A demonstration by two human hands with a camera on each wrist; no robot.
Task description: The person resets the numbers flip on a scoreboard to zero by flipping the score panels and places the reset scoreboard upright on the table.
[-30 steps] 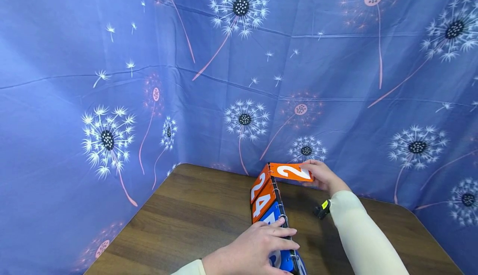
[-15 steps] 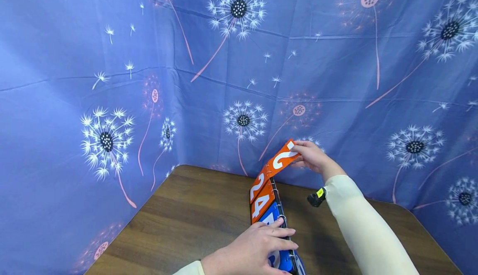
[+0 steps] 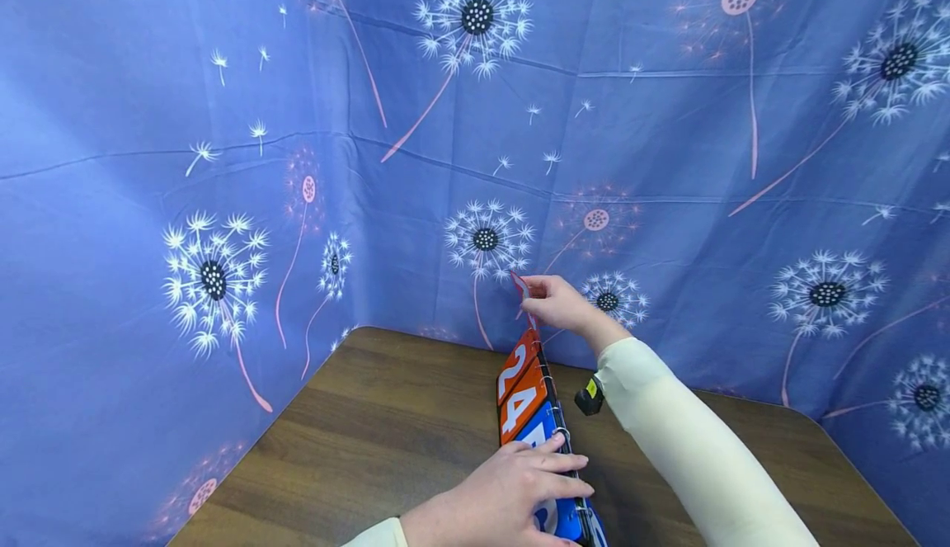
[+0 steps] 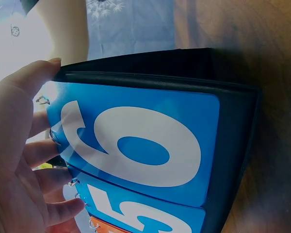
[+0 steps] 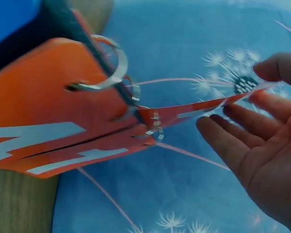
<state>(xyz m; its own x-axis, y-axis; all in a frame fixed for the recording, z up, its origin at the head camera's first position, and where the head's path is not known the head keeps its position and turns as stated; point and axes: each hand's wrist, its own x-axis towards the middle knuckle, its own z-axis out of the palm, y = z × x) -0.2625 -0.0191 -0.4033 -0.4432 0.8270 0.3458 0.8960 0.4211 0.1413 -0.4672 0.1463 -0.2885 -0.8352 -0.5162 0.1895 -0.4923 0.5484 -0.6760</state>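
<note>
A tent-shaped flip scoreboard (image 3: 551,386) with a black frame stands on the table, orange and blue number cards hanging from metal rings along its ridge. Its left face shows an orange 2, an orange 4 and a blue card partly covered by my left hand (image 3: 512,485). That hand rests over the near end, fingers laid across the ridge; the left wrist view shows a blue 6 card (image 4: 184,141) below them. At the far end my right hand (image 3: 558,304) pinches the free end of an orange number card (image 3: 523,293), raised nearly upright and edge-on above the rings (image 5: 119,63).
The brown wooden table (image 3: 356,423) extends to both sides of the scoreboard. A blue cloth (image 3: 416,200) with dandelion prints hangs behind and to the left. A black device with a yellow label (image 3: 590,397) is at the right wrist.
My right hand has swung the orange card from the right side up and leftward over the ridge, from almost flat to nearly upright. The left hand has stayed in place.
</note>
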